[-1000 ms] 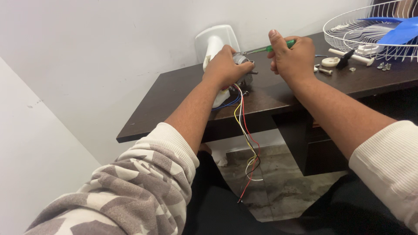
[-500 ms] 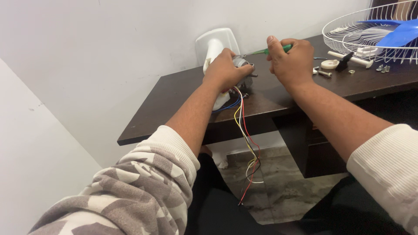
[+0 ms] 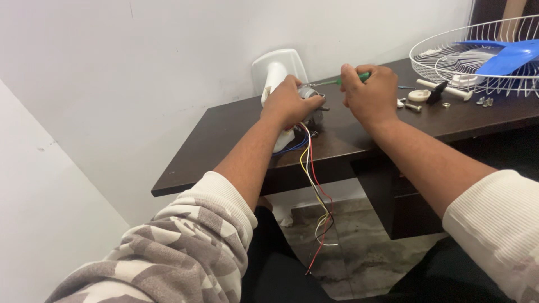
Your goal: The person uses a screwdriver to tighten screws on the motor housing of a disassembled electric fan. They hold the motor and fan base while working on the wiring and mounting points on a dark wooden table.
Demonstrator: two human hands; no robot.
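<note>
From the head camera, the left hand clamps the small motor near the table's front edge, its wires hanging off at six o'clock. The right hand grips a green screwdriver, tip at the motor. This looks like screw-driving; turning needs steady alignment. Loose screws lie at three o'clock, the fan guard beyond.

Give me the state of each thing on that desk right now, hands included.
Left hand: gripping the fan motor.
Right hand: closed on the green screwdriver, tip at the motor.
Wires: hanging loose off the desk edge.
Fan guard: removed, lying flat.
Blue blade: detached, resting in the guard.
Screws: loose on desk.
</note>
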